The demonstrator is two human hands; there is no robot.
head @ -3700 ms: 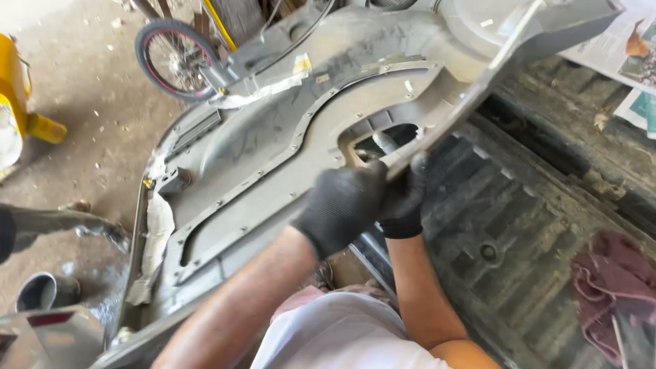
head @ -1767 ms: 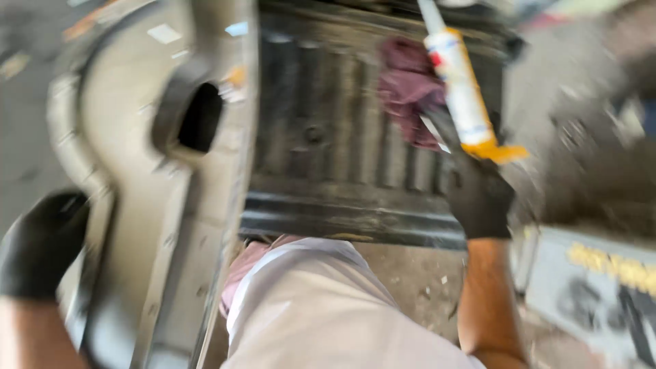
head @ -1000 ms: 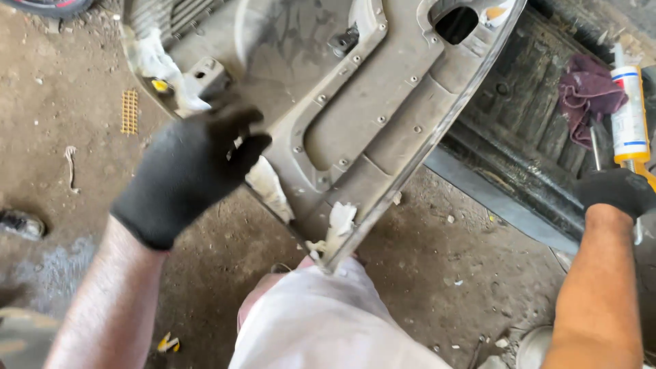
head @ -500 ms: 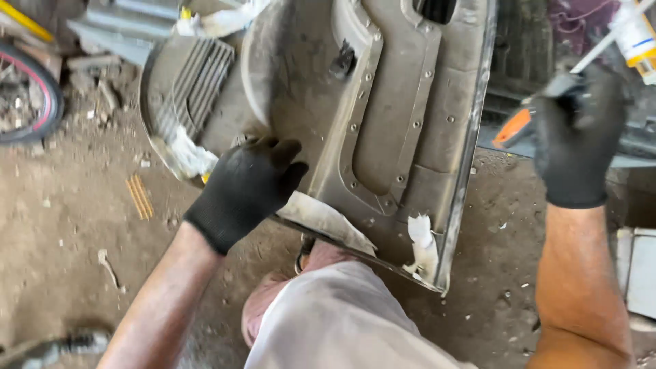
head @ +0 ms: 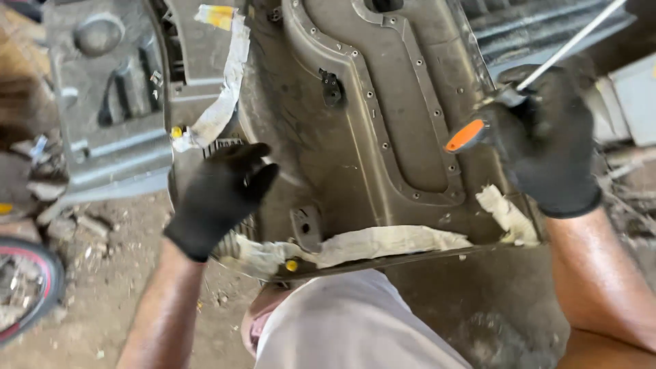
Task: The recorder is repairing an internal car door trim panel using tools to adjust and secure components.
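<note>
While both hands wear black gloves:
Left hand [head: 220,195]: fingers spread loose, flat on the panel [head: 355,137] near its lower left edge; gripping nothing
Right hand [head: 547,140]: clenched round a screwdriver [head: 478,130]; orange handle between fingers, shaft slanting up right
Panel: grey, tilted between the hands; taped [head: 383,242] bottom edge nearest

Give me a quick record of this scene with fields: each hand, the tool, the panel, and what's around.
Left hand: left hand in a black glove, palm pressed on the grey door panel near its lower left
Right hand: right hand in a black glove, gripping a screwdriver
Tool: orange and black handle, metal shaft pointing up and right
Panel: inner side facing the camera, screw holes along its ridges, strips of dirty white padding along the bottom edge
Surroundings: dirt floor, part of a bicycle wheel at the left edge
</note>
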